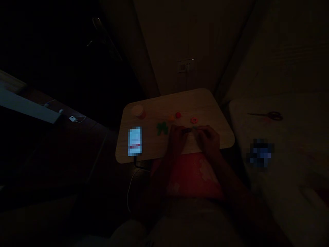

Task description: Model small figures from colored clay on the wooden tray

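Note:
In dim light, both hands work close together over the front of a small wooden table. My left hand is closed, its fingertips pinching a small dark piece whose kind is too dark to make out. Just to its right, my right hand has its fingers closed at a small pale green piece. Beyond the hands lie a pink-red flower-shaped ring, a round red piece and a yellow-orange piece. A green leaf-like shape lies left of my left hand.
A lit phone is at the table's left, with a cable below. Behind it stands a tub with a pale lid. Scissors and a blurred blue item lie on the pale surface at right. A wall socket is behind.

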Available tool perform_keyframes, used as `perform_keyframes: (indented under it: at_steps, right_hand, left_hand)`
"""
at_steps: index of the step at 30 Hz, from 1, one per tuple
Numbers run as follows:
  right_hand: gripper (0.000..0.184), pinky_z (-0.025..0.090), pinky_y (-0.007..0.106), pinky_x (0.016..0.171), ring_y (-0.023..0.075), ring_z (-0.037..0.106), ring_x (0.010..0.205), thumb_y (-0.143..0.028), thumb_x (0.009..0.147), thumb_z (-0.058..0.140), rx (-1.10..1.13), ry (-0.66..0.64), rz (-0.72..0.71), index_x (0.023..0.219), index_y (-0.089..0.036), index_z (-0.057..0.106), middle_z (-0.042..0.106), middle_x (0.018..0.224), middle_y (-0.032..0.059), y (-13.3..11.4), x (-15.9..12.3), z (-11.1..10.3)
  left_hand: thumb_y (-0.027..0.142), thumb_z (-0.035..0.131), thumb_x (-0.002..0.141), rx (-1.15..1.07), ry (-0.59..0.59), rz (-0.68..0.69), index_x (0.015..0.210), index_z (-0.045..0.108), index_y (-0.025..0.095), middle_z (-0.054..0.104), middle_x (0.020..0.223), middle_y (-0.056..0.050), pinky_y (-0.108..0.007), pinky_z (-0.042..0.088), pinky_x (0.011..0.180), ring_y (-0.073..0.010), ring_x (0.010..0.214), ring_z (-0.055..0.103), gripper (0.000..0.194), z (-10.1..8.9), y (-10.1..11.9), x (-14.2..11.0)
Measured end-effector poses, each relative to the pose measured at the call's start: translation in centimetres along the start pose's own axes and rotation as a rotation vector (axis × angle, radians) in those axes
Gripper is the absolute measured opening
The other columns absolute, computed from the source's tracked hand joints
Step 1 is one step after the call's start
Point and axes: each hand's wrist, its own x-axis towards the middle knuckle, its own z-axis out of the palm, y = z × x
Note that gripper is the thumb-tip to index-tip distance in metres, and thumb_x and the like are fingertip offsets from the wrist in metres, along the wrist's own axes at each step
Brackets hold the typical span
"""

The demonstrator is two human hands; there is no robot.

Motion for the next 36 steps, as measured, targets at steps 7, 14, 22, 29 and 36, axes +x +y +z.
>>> perform_keyframes:
  at_steps: [7, 14, 22, 29, 36]
  right_hand:
    - [0.025, 0.055, 0.031, 0.065, 0.0169, 0.065, 0.069, -0.037, 0.086, 0.068, 0.102, 0.000, 0.121, 0.105, -0.022, 0.075, 0.072, 0.082, 0.0037, 0.3, -0.2, 0.3]
    - [0.021, 0.054, 0.030, 0.061, 0.0159, 0.066, 0.062, -0.037, 0.087, 0.065, 0.107, -0.029, 0.143, 0.093, -0.020, 0.077, 0.074, 0.077, 0.0041, 0.1, -0.3, 0.4]
    - [0.015, 0.056, 0.030, 0.059, 0.0190, 0.069, 0.060, -0.033, 0.070, 0.082, 0.101, -0.007, 0.171, 0.077, -0.020, 0.077, 0.076, 0.071, 0.0039, 0.2, -0.3, 0.5]
    - [0.014, 0.046, 0.025, 0.050, 0.0142, 0.059, 0.054, -0.032, 0.074, 0.077, 0.036, -0.003, 0.155, 0.068, -0.019, 0.074, 0.067, 0.060, 0.0002, -0.3, -0.4, 0.3]
    - [0.023, 0.052, 0.028, 0.059, 0.0149, 0.064, 0.066, -0.037, 0.088, 0.067, 0.047, -0.092, 0.062, 0.098, -0.021, 0.080, 0.072, 0.084, 0.0045, -0.3, -0.3, 0.1]
  left_hand:
    - [0.052, 0.050, 0.098, -0.319, 0.043, -0.086, 0.104, 0.066, 0.021, 0.067, 0.098, -0.006, -0.032, 0.051, 0.086, -0.0195, 0.093, 0.062, 0.035, -0.6, -0.6, 0.0]
    - [0.066, 0.050, 0.095, -0.506, 0.026, -0.170, 0.106, 0.069, 0.021, 0.074, 0.104, -0.011, -0.035, 0.057, 0.081, -0.0221, 0.096, 0.069, 0.050, -0.1, -1.8, -0.3]
    - [0.064, 0.051, 0.095, -0.472, 0.012, -0.132, 0.103, 0.072, 0.022, 0.075, 0.102, -0.009, -0.037, 0.057, 0.087, -0.0222, 0.096, 0.069, 0.048, -0.4, -1.8, 0.0]
    - [0.058, 0.060, 0.091, -0.377, 0.033, -0.093, 0.093, 0.071, 0.021, 0.065, 0.092, -0.006, -0.035, 0.053, 0.085, -0.0199, 0.089, 0.062, 0.038, -1.0, -1.0, 0.3]
    - [0.041, 0.075, 0.079, -0.440, 0.082, -0.187, 0.094, 0.064, 0.020, 0.061, 0.089, -0.003, -0.030, 0.049, 0.074, -0.0153, 0.078, 0.057, 0.028, -0.5, -0.9, 0.3]
